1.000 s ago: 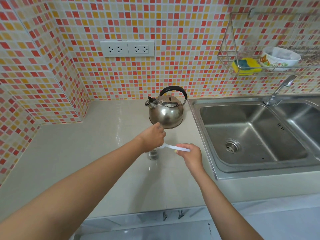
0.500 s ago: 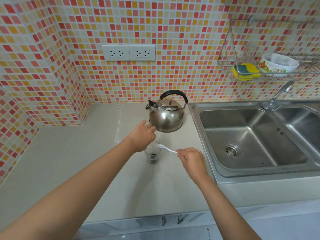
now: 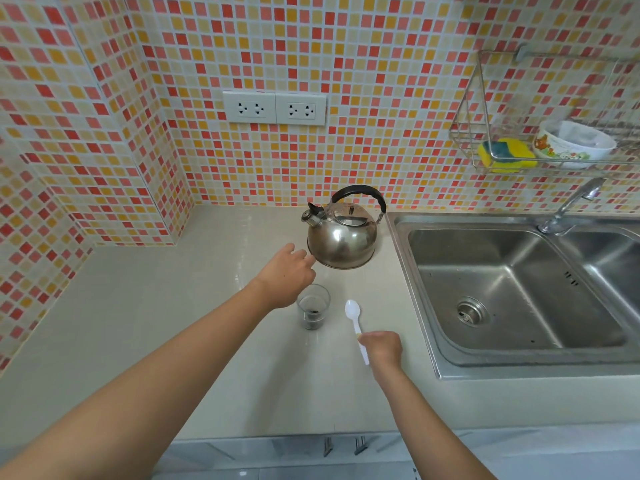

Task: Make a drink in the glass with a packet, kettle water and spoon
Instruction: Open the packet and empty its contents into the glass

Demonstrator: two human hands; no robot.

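Note:
A small clear glass [image 3: 312, 310] with dark powder at its bottom stands on the beige counter [image 3: 138, 323]. My left hand [image 3: 285, 275] hovers open just above and left of it, fingers stretched toward the steel kettle [image 3: 341, 233] behind. The kettle has a black handle and sits upright by the sink's edge. My right hand [image 3: 381, 348] grips the handle of a white plastic spoon [image 3: 354, 315], whose bowl lies on the counter to the right of the glass. No packet is in view.
A steel double sink [image 3: 512, 292] with a tap [image 3: 571, 209] lies to the right. Above it a wire rack [image 3: 485, 133] holds a yellow sponge [image 3: 507, 155] and a patterned bowl [image 3: 573, 143]. Two wall sockets [image 3: 275, 107] sit over the counter.
My right hand drew the spoon out from over the glass and lowered it to the counter on the right. My left hand let go of the glass and opened toward the kettle.

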